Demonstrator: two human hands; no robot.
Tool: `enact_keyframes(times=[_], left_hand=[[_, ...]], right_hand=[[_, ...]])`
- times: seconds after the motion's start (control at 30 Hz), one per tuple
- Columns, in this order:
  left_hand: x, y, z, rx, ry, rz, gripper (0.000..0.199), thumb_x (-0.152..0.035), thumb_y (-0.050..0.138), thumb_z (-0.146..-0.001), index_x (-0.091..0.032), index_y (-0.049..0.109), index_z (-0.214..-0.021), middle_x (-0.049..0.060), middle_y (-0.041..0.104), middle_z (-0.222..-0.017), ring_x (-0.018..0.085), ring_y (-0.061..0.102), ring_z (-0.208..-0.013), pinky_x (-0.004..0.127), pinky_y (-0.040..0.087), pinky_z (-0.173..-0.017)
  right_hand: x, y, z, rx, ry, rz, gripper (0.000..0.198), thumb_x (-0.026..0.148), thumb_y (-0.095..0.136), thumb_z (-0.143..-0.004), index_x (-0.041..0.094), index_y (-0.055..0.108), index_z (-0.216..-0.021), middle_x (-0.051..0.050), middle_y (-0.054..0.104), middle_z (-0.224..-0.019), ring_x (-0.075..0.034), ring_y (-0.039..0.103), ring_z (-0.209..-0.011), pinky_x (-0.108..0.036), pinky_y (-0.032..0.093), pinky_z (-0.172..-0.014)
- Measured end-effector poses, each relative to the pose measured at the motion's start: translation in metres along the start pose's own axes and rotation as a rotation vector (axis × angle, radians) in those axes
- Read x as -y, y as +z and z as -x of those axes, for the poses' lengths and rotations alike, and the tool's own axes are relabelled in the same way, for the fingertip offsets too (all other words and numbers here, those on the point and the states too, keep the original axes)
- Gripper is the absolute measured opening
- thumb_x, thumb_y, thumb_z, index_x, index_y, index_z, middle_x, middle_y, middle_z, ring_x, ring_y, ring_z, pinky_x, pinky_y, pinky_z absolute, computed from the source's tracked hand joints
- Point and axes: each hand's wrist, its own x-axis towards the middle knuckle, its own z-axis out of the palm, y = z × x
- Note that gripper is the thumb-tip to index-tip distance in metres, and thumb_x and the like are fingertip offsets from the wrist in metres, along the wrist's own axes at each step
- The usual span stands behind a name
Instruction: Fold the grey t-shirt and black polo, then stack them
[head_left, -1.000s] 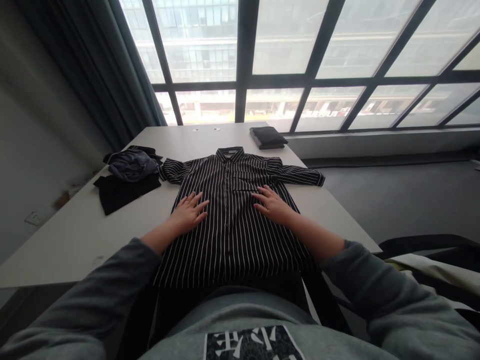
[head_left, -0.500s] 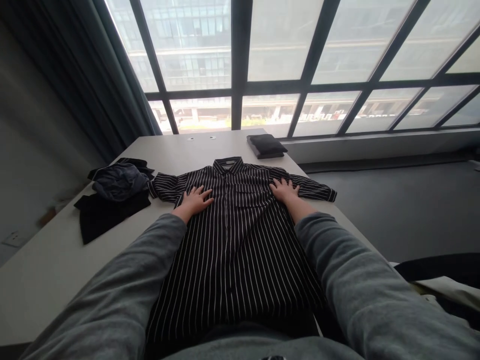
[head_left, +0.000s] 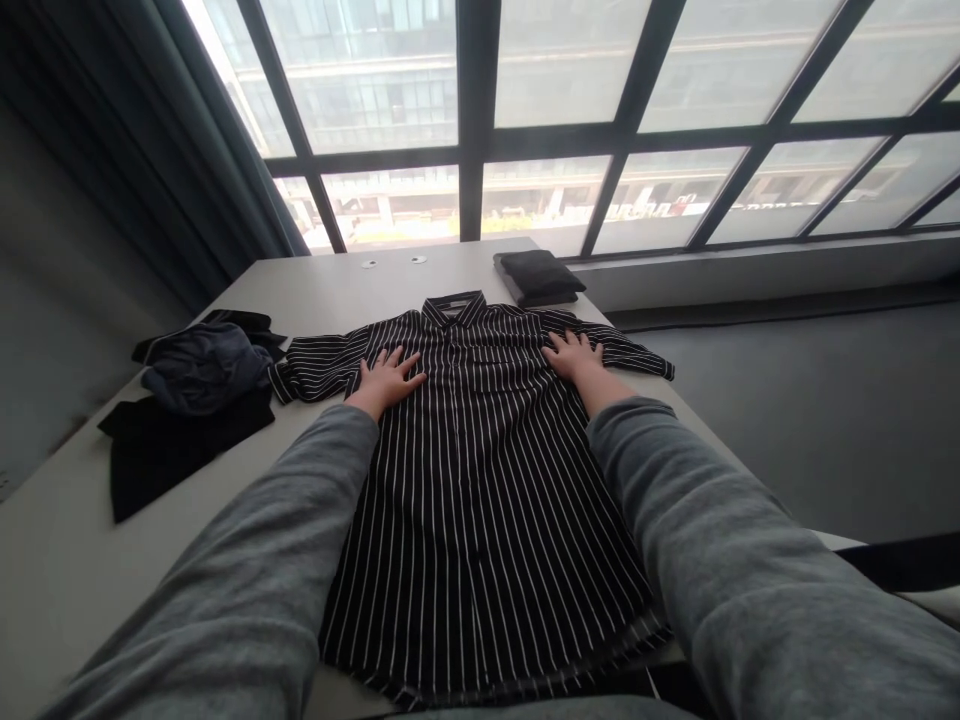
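A black shirt with white stripes (head_left: 465, 480) lies spread face up, its collar at the far end and its hem towards me. Flat on the left chest, below the sleeve seam, rests my left hand (head_left: 387, 382) with its fingers spread. My right hand (head_left: 574, 358) presses on the opposite side of the chest near the other sleeve, fingers also apart. Both short sleeves stretch outwards. Some creases run across the chest between the hands, and the hem curves near my body.
The shirt lies on a white table (head_left: 315, 290). Rumpled dark clothes (head_left: 206, 370) are heaped at the left. Folded black garments (head_left: 537, 277) are stacked at the far right corner. Beyond stand a large window (head_left: 547, 70) and a dark curtain (head_left: 142, 130).
The view has tilted down and come closer, so the shirt's whole hem shows. Both hands stay spread on the chest, hardly moved on the fabric.
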Motion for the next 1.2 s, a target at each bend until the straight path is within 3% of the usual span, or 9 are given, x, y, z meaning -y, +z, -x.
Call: enact_keyframes(times=[0.23,0.43,0.53,0.6,0.67,0.8,1.0,1.1,1.2], left_hand=[[0.002,0.001,-0.010,-0.034,-0.016,0.002,0.084,-0.084,0.023,-0.097,-0.046,0.023,-0.171,0.001,0.009,-0.183,0.041,0.008,-0.167,0.078,0.008,-0.126],[-0.001,0.003,0.012,-0.015,-0.017,0.044,0.076,-0.076,0.030,-0.102,-0.043,0.031,-0.170,0.002,0.014,-0.182,0.040,0.010,-0.167,0.076,0.012,-0.127],[0.027,0.009,0.039,-0.263,-0.052,0.076,0.067,-0.062,0.034,-0.107,-0.035,0.042,-0.167,0.006,0.023,-0.180,0.037,0.015,-0.167,0.069,0.017,-0.130],[0.062,0.012,0.059,-0.524,-0.137,0.106,0.062,-0.049,0.035,-0.108,-0.024,0.045,-0.164,0.012,0.034,-0.176,0.033,0.025,-0.164,0.058,0.023,-0.132],[0.102,0.015,0.076,-0.657,-0.251,0.150,0.060,-0.038,0.035,-0.107,-0.013,0.047,-0.161,0.018,0.044,-0.169,0.031,0.039,-0.158,0.048,0.032,-0.130],[0.162,0.018,0.097,-0.567,-0.441,0.180,0.062,-0.030,0.038,-0.103,-0.004,0.045,-0.159,0.026,0.048,-0.163,0.036,0.054,-0.145,0.047,0.044,-0.121],[0.175,0.015,0.111,-0.506,-0.413,0.108,0.050,-0.033,0.041,-0.103,-0.014,0.064,-0.143,0.020,0.060,-0.151,0.036,0.055,-0.141,0.050,0.041,-0.121],[0.181,0.008,0.120,-0.634,-0.441,0.054,0.048,-0.038,0.041,-0.103,-0.024,0.066,-0.141,0.016,0.049,-0.163,0.038,0.040,-0.152,0.061,0.032,-0.124],[0.201,0.000,0.123,-0.662,-0.638,0.067,0.058,-0.054,0.050,-0.099,-0.034,0.057,-0.153,0.014,0.030,-0.175,0.048,0.021,-0.159,0.080,0.019,-0.120]], right_hand=[[-0.001,0.001,-0.009,-0.010,-0.025,0.015,0.080,0.074,0.018,-0.104,0.036,0.022,-0.174,-0.005,0.012,-0.183,-0.040,0.012,-0.166,-0.070,0.011,-0.130],[-0.008,0.002,-0.015,-0.014,-0.070,0.033,0.079,0.073,0.019,-0.104,0.036,0.024,-0.173,-0.006,0.014,-0.182,-0.040,0.015,-0.166,-0.070,0.013,-0.130],[-0.013,0.005,-0.021,-0.029,-0.085,0.038,0.078,0.073,0.020,-0.104,0.037,0.026,-0.173,-0.005,0.015,-0.182,-0.040,0.016,-0.166,-0.070,0.014,-0.130],[-0.016,0.008,-0.025,-0.049,-0.080,0.034,0.078,0.073,0.021,-0.103,0.037,0.028,-0.172,-0.005,0.017,-0.182,-0.040,0.017,-0.165,-0.070,0.014,-0.130],[-0.018,0.010,-0.027,-0.069,-0.071,0.031,0.078,0.072,0.022,-0.103,0.036,0.031,-0.172,-0.006,0.019,-0.181,-0.040,0.019,-0.165,-0.071,0.016,-0.129],[-0.019,0.011,-0.027,-0.082,-0.059,0.030,0.079,0.073,0.021,-0.103,0.034,0.032,-0.171,-0.007,0.021,-0.181,-0.040,0.021,-0.164,-0.070,0.018,-0.129],[-0.019,0.009,-0.023,-0.095,-0.061,0.032,0.081,0.073,0.020,-0.103,0.033,0.033,-0.171,-0.008,0.023,-0.180,-0.039,0.022,-0.164,-0.069,0.020,-0.130],[-0.019,0.009,-0.023,-0.106,-0.058,0.030,0.080,0.073,0.022,-0.103,0.032,0.035,-0.171,-0.008,0.025,-0.179,-0.038,0.024,-0.164,-0.068,0.021,-0.130],[-0.019,0.011,-0.025,-0.115,-0.057,0.038,0.080,0.073,0.021,-0.102,0.032,0.036,-0.170,-0.007,0.027,-0.179,-0.038,0.026,-0.163,-0.067,0.023,-0.130]])
